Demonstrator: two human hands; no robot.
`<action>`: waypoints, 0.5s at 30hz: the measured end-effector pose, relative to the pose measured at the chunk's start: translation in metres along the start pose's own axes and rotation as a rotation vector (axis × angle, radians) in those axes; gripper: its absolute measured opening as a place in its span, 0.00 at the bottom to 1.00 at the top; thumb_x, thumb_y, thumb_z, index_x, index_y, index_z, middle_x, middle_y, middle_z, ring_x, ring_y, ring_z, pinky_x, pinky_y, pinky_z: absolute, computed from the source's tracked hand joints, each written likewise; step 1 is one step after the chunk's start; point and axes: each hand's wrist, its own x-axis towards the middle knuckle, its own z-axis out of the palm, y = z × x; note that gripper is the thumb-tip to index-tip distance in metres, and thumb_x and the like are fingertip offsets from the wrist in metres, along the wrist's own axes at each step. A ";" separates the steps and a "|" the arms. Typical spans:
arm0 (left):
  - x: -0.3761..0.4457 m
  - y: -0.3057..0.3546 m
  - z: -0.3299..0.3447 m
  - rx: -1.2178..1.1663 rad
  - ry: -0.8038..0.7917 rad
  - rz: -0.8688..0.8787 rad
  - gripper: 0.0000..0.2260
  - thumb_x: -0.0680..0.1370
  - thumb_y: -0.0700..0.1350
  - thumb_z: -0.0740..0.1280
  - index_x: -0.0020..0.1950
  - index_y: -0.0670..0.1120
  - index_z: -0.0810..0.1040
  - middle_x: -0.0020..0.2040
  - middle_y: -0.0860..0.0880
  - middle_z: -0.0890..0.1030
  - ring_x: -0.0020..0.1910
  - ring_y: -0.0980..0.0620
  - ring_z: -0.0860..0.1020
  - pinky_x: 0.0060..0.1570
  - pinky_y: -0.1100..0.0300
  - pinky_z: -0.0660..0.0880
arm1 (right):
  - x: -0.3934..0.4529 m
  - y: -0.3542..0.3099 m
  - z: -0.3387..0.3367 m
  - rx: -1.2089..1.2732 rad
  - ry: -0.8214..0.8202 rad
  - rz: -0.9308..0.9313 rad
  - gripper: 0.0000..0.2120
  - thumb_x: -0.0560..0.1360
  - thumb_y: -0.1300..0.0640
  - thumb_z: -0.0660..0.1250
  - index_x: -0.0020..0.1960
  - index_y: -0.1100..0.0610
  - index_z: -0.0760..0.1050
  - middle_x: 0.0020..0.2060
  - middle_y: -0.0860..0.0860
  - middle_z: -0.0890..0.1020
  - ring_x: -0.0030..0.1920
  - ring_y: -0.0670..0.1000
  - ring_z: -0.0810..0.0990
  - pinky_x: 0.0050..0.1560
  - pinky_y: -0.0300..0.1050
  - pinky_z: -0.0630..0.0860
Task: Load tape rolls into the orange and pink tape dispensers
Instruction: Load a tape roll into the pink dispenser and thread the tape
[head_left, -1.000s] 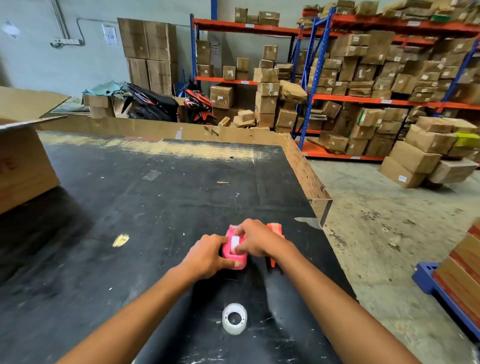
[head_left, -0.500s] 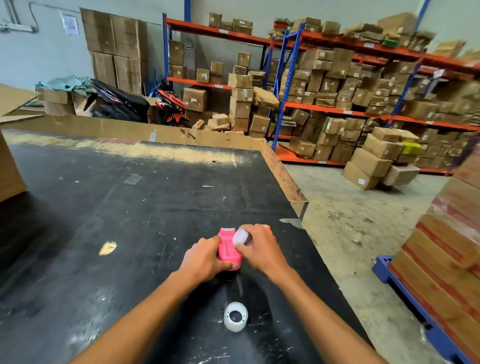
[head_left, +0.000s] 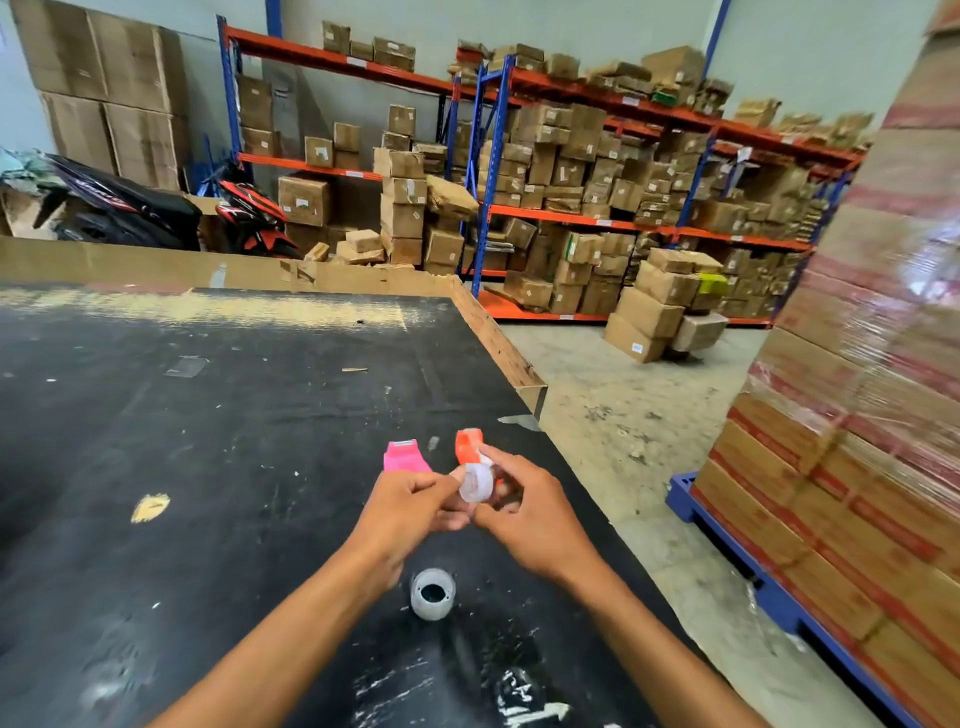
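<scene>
A small clear tape roll (head_left: 476, 482) is pinched between my left hand (head_left: 410, 506) and my right hand (head_left: 524, 512), held a little above the black table (head_left: 234, 426). The pink tape dispenser (head_left: 404, 456) lies on the table just beyond my left hand, its lower part hidden by the fingers. The orange tape dispenser (head_left: 467, 445) lies beside it, just past my right fingers. A second clear tape roll (head_left: 432, 594) stands on the table below my wrists.
The table's right edge (head_left: 498, 343) has a cardboard rim, with concrete floor beyond. A wrapped pallet of boxes (head_left: 857, 415) stands close on the right. Shelving with cartons fills the back. A yellow scrap (head_left: 150, 506) lies on the table at left.
My hands have left the pink dispenser, which now lies free on the table. The tape roll has been lifted clear and both hands hold it. The camera has swung right.
</scene>
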 end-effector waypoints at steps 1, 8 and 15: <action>-0.002 -0.002 0.002 -0.024 -0.015 -0.015 0.12 0.77 0.43 0.67 0.38 0.40 0.85 0.30 0.47 0.84 0.29 0.54 0.82 0.37 0.66 0.81 | -0.005 -0.001 -0.003 0.030 0.029 0.011 0.23 0.70 0.64 0.71 0.64 0.54 0.75 0.44 0.52 0.81 0.35 0.39 0.73 0.36 0.28 0.71; -0.015 -0.005 0.011 -0.201 -0.145 -0.094 0.12 0.78 0.40 0.64 0.45 0.33 0.83 0.38 0.42 0.87 0.37 0.53 0.85 0.38 0.67 0.82 | -0.025 -0.005 -0.006 0.012 0.117 -0.069 0.13 0.71 0.64 0.72 0.55 0.55 0.82 0.38 0.47 0.73 0.35 0.38 0.73 0.38 0.28 0.70; -0.023 -0.013 0.005 -0.216 -0.175 -0.187 0.12 0.79 0.37 0.63 0.41 0.34 0.82 0.33 0.43 0.86 0.33 0.54 0.84 0.34 0.66 0.81 | -0.032 0.003 -0.006 -0.060 0.003 -0.066 0.16 0.70 0.62 0.74 0.57 0.58 0.81 0.34 0.42 0.74 0.32 0.39 0.72 0.37 0.28 0.68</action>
